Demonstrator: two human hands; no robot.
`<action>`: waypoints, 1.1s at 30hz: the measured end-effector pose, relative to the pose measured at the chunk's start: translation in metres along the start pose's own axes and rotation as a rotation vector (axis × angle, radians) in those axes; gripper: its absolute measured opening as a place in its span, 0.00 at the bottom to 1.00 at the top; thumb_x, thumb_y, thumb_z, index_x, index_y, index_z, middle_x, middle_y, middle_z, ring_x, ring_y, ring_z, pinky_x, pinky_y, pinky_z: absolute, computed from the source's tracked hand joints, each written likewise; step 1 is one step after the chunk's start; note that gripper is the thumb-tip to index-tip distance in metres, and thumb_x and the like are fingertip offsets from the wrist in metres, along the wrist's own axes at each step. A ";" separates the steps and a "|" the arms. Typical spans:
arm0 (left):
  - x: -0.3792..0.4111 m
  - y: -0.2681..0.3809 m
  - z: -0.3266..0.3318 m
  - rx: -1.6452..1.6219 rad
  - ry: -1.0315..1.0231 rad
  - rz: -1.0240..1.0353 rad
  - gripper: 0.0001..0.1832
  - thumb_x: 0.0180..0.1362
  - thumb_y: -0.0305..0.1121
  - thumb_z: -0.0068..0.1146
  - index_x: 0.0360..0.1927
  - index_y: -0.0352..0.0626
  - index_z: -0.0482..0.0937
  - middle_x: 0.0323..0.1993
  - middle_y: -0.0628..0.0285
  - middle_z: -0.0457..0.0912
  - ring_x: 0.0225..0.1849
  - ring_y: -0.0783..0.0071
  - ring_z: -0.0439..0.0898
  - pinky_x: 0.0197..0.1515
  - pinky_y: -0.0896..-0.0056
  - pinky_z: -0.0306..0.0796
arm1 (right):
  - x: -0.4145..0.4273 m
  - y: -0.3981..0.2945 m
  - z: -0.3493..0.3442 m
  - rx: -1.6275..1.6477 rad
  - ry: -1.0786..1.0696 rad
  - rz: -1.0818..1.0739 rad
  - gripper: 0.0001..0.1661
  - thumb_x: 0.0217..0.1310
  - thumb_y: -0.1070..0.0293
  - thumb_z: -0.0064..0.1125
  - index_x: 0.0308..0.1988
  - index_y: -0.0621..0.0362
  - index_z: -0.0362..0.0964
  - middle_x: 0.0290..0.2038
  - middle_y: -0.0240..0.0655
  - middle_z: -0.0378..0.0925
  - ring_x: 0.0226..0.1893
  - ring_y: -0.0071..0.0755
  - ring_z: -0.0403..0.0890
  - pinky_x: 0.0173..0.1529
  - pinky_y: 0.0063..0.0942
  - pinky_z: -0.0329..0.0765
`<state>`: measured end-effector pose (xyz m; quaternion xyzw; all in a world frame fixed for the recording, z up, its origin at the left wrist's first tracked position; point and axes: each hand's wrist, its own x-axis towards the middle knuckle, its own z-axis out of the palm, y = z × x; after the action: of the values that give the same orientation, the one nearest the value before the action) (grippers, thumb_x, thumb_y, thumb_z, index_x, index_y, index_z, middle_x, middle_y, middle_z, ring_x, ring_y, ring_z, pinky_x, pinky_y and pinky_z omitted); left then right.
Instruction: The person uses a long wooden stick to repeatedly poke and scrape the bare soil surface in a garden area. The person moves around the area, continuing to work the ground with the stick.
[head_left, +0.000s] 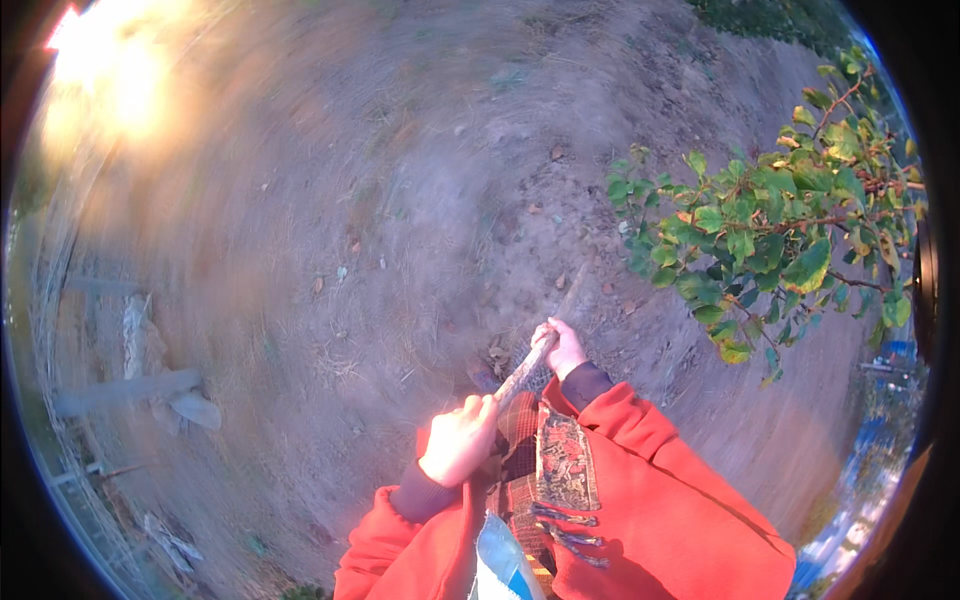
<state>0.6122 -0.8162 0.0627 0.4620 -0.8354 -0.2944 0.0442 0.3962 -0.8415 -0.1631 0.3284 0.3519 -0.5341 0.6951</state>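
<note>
Both hands grip a rough wooden pole (523, 373) that slants away from my body toward the dirt ground (420, 247). My left hand (461, 441) is closed around its near part, beside my lap. Farther along, my right hand (561, 349) wraps the pole just in front of my right cuff. Beyond that hand the pole blurs against the ground, and I cannot tell what its far end bears. Below the hands hang a patterned, fringed scarf end (566, 465) and a white-and-blue bag or sheet (504, 559). A shoe (482, 373) shows partly behind the pole.
A leafy branch (780, 217) reaches in from the right at some height. Along the left run a wire fence (56, 337), wooden pieces (131, 391) and pale crumpled scraps (176, 544). Dry leaves (495, 352) lie near the shoe. Bright sunlight washes out the upper left.
</note>
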 end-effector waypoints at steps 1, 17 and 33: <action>0.019 -0.009 -0.001 0.014 0.007 0.025 0.10 0.43 0.30 0.51 0.30 0.39 0.68 0.23 0.56 0.71 0.20 0.59 0.76 0.19 0.62 0.69 | 0.008 0.003 0.013 0.159 -0.034 0.059 0.10 0.52 0.66 0.53 0.23 0.56 0.63 0.19 0.33 0.68 0.22 0.30 0.71 0.30 0.28 0.70; 0.268 -0.192 -0.032 -0.045 -0.334 -0.154 0.21 0.53 0.44 0.51 0.49 0.47 0.68 0.40 0.52 0.74 0.38 0.53 0.76 0.38 0.58 0.70 | 0.133 -0.120 0.158 0.222 -0.120 0.117 0.12 0.56 0.68 0.53 0.23 0.55 0.60 0.14 0.23 0.61 0.13 0.17 0.65 0.18 0.15 0.64; 0.409 -0.306 0.015 0.512 -0.897 -0.102 0.39 0.48 0.57 0.52 0.62 0.58 0.52 0.48 0.38 0.65 0.49 0.43 0.69 0.42 0.52 0.71 | 0.218 -0.175 0.247 -0.239 0.319 -0.428 0.18 0.57 0.54 0.53 0.32 0.59 0.64 0.17 0.28 0.64 0.11 0.19 0.64 0.14 0.21 0.63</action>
<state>0.6022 -1.2582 -0.1941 0.3266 -0.7938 -0.2515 -0.4471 0.2997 -1.1956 -0.2276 0.2423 0.5784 -0.5648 0.5365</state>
